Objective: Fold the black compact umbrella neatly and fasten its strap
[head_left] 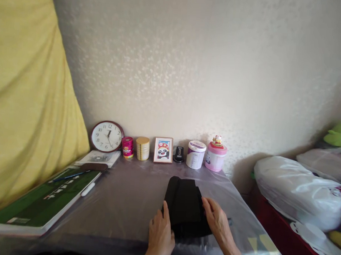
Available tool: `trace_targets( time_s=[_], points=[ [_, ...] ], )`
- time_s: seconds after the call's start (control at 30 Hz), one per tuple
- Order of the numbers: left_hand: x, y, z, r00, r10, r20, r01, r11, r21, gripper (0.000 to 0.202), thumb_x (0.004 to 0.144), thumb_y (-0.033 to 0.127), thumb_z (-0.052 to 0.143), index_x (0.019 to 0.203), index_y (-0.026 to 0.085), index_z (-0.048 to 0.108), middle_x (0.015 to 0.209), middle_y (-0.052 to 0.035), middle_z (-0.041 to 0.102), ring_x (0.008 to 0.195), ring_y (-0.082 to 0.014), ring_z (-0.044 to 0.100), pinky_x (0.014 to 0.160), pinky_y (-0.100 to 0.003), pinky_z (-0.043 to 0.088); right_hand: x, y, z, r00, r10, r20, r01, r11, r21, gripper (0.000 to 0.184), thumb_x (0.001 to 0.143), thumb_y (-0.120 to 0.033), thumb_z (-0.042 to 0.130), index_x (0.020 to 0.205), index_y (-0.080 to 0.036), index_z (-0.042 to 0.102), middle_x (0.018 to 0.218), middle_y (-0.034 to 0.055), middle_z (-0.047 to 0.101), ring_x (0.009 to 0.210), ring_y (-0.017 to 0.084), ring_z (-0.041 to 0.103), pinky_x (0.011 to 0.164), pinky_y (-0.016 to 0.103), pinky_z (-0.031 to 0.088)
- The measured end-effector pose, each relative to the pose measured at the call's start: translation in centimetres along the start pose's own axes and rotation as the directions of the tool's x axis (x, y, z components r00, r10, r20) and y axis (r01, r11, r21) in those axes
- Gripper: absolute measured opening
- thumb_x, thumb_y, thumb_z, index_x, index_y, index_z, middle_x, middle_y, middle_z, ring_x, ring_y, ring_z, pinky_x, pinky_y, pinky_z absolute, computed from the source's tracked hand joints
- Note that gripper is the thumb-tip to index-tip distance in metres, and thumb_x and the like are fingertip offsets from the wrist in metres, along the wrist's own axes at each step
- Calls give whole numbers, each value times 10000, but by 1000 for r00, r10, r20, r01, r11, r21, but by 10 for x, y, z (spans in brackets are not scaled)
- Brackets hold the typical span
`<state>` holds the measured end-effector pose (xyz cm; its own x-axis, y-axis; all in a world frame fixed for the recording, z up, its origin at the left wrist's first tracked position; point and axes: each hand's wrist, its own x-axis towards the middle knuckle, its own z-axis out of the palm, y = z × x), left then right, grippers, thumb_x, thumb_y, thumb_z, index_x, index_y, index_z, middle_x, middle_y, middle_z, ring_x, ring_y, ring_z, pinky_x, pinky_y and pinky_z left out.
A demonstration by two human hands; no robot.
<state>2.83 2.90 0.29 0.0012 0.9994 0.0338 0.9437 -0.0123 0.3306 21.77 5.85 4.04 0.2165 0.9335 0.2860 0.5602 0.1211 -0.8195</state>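
Note:
A folded black cloth [185, 205] lies on the plastic-covered table [125, 205], near its front edge. My left hand [159, 234] rests flat against the cloth's near left side, fingers stretched out. My right hand [216, 219] lies on the cloth's right edge, fingers spread and pointing toward it. Neither hand grips anything that I can see.
Along the wall stand a round clock [106, 136], a pink tin [127, 147], a tan can [142, 148], a panda picture frame [163, 150], a white tub [195, 154] and a pink tub [215, 156]. A green book [43, 202] lies left. Plastic bags [296, 189] sit right.

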Motion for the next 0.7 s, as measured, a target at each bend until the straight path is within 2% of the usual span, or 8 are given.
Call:
trace_targets(
  time_s=[0.1,0.17,0.2,0.33,0.43,0.53,0.63,0.7],
  points=[
    [0,4,-1,1000,-22,18,22,999,29,809,681,36,454,1388,57,61,1328,-211,390,1177,-277,415,984,-396,292,-6,-10,7,968,202,147,-215,973,80,464,711,-575,511,985,-215,614,930,86,671,865,278,624,539,301,521],
    [-1,7,-3,999,-34,35,33,999,43,815,670,25,466,1386,54,77,1346,-221,369,1199,-291,400,995,-407,283,-5,-11,13,936,283,212,-316,938,145,523,661,-559,576,1041,-198,585,926,80,672,837,277,633,483,296,522],
    [-2,9,-4,999,-37,39,35,998,51,818,665,20,470,1386,55,84,1348,-225,367,1206,-298,395,997,-410,282,-4,-12,15,934,270,233,-315,931,185,515,640,-528,611,1028,-190,588,906,72,677,827,272,637,511,302,533],
    [-2,13,-6,998,-36,44,33,997,73,816,659,12,479,1382,46,102,1310,-234,410,1196,-310,411,987,-408,303,4,-25,24,949,76,305,-201,891,406,356,616,-397,674,884,-166,630,858,55,698,876,265,637,731,344,530],
    [-2,13,-5,999,-28,29,25,996,83,789,672,7,463,1379,41,115,1293,-234,430,1191,-306,421,983,-410,313,8,-45,34,926,63,373,-275,789,550,390,620,-364,682,951,-164,622,883,55,702,894,262,638,791,371,512],
    [0,13,-4,999,-15,29,12,995,103,786,668,8,467,1376,34,127,1331,-240,389,1200,-301,414,993,-406,307,11,-62,50,905,32,424,-322,701,637,416,621,-334,689,996,-177,602,900,49,702,883,249,646,830,380,493],
    [1,11,-6,997,-18,81,8,992,122,819,631,18,508,1371,31,158,1390,-241,303,1201,-299,416,992,-398,315,14,-66,72,881,-6,473,-361,639,680,395,624,-320,684,987,-194,590,896,47,701,854,240,656,837,379,484],
    [1,10,-7,994,-3,109,-10,993,121,781,630,22,502,1358,35,222,1406,-230,280,1195,-299,422,989,-401,319,18,-62,87,869,-9,495,-377,633,675,412,614,-329,688,990,-199,583,889,47,700,851,241,658,836,381,482]
  ],
)
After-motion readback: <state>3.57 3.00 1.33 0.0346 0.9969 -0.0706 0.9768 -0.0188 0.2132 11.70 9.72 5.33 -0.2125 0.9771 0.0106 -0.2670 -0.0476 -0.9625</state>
